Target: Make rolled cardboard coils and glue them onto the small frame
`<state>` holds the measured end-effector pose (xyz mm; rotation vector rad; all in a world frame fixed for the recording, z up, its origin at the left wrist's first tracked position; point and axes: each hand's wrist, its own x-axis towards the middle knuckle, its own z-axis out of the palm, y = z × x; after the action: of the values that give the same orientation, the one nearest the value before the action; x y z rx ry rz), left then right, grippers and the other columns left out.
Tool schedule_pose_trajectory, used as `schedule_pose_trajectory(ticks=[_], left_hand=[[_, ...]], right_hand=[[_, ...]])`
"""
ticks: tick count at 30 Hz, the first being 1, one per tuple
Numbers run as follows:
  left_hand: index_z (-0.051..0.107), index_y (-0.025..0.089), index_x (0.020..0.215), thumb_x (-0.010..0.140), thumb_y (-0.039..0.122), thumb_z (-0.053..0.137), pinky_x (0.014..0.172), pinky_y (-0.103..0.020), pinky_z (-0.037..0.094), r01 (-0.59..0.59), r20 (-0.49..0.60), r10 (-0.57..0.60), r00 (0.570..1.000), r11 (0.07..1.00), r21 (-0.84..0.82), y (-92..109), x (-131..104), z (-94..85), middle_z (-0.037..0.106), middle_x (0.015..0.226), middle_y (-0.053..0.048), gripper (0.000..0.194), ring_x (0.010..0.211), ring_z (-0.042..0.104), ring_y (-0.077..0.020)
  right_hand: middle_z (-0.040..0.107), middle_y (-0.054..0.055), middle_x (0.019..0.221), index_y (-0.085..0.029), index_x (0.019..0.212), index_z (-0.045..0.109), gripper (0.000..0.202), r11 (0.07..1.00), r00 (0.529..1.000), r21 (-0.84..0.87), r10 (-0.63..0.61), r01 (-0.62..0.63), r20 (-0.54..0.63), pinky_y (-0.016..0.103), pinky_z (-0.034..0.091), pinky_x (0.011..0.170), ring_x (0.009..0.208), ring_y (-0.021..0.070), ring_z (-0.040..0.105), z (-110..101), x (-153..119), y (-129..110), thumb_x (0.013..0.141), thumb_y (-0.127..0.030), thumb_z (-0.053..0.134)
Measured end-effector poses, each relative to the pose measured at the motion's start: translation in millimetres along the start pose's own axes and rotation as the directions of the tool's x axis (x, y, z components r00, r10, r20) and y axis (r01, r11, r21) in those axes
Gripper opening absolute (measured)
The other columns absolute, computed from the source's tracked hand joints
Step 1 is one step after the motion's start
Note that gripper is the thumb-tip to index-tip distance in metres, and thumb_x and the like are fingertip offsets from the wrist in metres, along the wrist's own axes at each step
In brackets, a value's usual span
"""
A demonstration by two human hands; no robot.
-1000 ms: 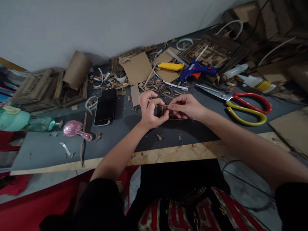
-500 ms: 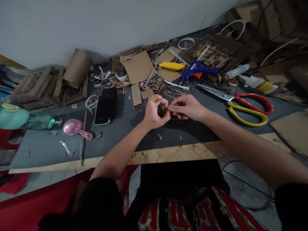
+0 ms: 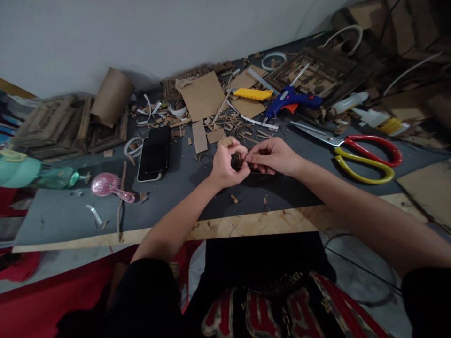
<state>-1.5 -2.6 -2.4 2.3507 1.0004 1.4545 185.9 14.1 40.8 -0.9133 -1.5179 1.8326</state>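
The small ridged cardboard piece sits near the middle of the bench's front edge, partly hidden by both hands. The left hand curves around its left end, thumb and forefinger bent close together; whether they clamp it I cannot tell. The right hand has a narrow, pinched grip at the left fingertips, its contents too small to make out. For neat work, the left hand should steady the piece while the right presses lightly, so the ridges aren't crushed. The blue glue gun lies behind, its nozzle best kept clear of the knuckles
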Motion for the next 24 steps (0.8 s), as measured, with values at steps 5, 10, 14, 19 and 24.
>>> schedule_pose_trajectory(ticks=[5,10,14,19,24], left_hand=[[0.036,0.026,0.113,0.07,0.02,0.055,0.086,-0.038,0.048,0.014,-0.02,-0.014,1.0,1.0,0.024,2.5,1.0,-1.3,0.055,0.081,0.004,0.047,0.09,0.058,-0.0171],[0.039,0.027,0.11,0.07,0.023,0.058,0.09,-0.04,0.05,0.019,0.026,-0.021,0.999,0.994,0.104,0.8,-1.3,-3.5,0.057,0.085,0.002,0.045,0.096,0.06,-0.0191],[0.048,0.025,0.097,0.071,0.026,0.063,0.096,-0.04,0.05,0.025,0.069,-0.039,0.997,0.982,0.185,-0.4,-3.2,-5.8,0.057,0.092,-0.001,0.031,0.098,0.061,-0.0195],[0.051,0.024,0.097,0.073,0.026,0.067,0.098,-0.04,0.05,0.07,0.075,-0.088,0.993,0.976,0.208,0.2,-2.9,-6.3,0.062,0.094,-0.001,0.029,0.097,0.064,-0.0193],[0.053,0.023,0.094,0.074,0.023,0.067,0.092,-0.039,0.053,0.022,0.08,-0.042,0.996,0.97,0.241,0.4,-0.1,-7.7,0.065,0.1,-0.003,0.025,0.097,0.065,-0.0198]], right_hand=[[0.061,-0.004,0.048,-0.011,0.074,0.072,0.032,1.0,1.0,0.001,0.008,-0.008,-0.012,0.012,0.032,0.027,0.033,0.0026,0.047,0.3,-0.6,-1.3,0.067,-0.037,0.087],[0.062,-0.003,0.049,-0.011,0.077,0.072,0.032,1.0,1.0,-0.019,0.014,-0.014,-0.005,0.014,0.033,0.027,0.035,0.0033,0.047,-0.5,-1.0,-0.7,0.067,-0.037,0.087],[0.06,-0.003,0.049,-0.011,0.075,0.07,0.031,0.999,1.0,-0.048,0.003,-0.003,-0.001,0.014,0.033,0.028,0.035,0.0035,0.047,-0.7,-1.1,0.5,0.069,-0.038,0.085],[0.061,-0.003,0.05,-0.011,0.073,0.069,0.029,0.998,1.0,-0.069,-0.011,0.01,-0.013,0.014,0.036,0.028,0.035,0.0036,0.048,-1.6,-0.9,1.4,0.074,-0.037,0.082],[0.062,-0.002,0.05,-0.011,0.078,0.072,0.027,0.992,0.999,-0.125,-0.011,0.006,-0.045,0.014,0.04,0.03,0.034,0.0043,0.05,-2.0,-0.5,2.3,0.075,-0.036,0.08]])
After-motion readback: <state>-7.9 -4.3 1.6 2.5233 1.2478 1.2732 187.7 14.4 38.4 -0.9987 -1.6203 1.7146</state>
